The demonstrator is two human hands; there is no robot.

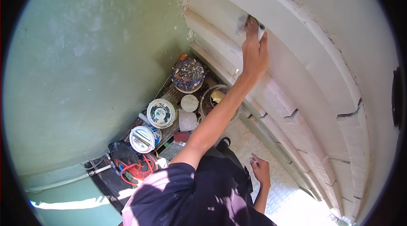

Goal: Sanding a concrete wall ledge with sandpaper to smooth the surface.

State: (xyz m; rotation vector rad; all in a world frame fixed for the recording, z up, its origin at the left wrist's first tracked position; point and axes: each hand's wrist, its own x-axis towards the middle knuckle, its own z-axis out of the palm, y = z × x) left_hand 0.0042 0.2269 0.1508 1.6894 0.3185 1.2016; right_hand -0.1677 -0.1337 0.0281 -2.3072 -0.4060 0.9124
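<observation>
My left hand (255,52) reaches up to the pale, ribbed wall (296,52). Its fingers are wrapped round a putty knife (242,24), whose broad greyish blade looks blurred against the recessed band between two ledges. The pale end of its handle pokes out beside the thumb. Lower down, my right hand (261,171) hangs beside my body, apart from the wall. Its fingers are curled, with a small whitish bit showing among them; what it is, I cannot make out.
In the corner stand a paint-crusted bucket (188,73), a white-lidded tub (162,113), another tub (143,139) and a clear bucket (205,103) partly behind my forearm. A red hose (136,171) lies coiled below them. A green wall (93,56) rises at left; stepped ledges (292,118) run along the right.
</observation>
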